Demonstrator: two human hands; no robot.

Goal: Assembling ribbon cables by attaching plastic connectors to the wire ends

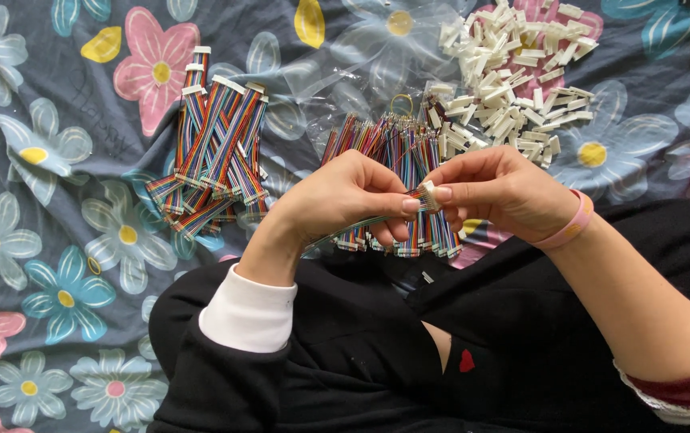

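The left hand (345,200) and the right hand (497,192) meet in the middle, over the person's lap. Both hands pinch with thumb and fingers: they hold a small white plug (430,195) at the tip of a thin rainbow wire strip (361,224) that runs back under the left hand. It looks like the plug is being pushed onto the wire ends, so the step in hand is joining the two. That calls for a straight, gentle push with the wires lined up. Just behind the hands lies a bunch of loose rainbow wires (397,152) with bare metal tips. To the left of that bunch sits a pile of wires with plugs on (217,152). To the right and farther back is a heap of white plugs (513,80). A clear plastic bag (345,72), flat and crinkly, lies behind the bunch. No label can be seen on it. All of it rests on a grey flowered cloth (48,240).
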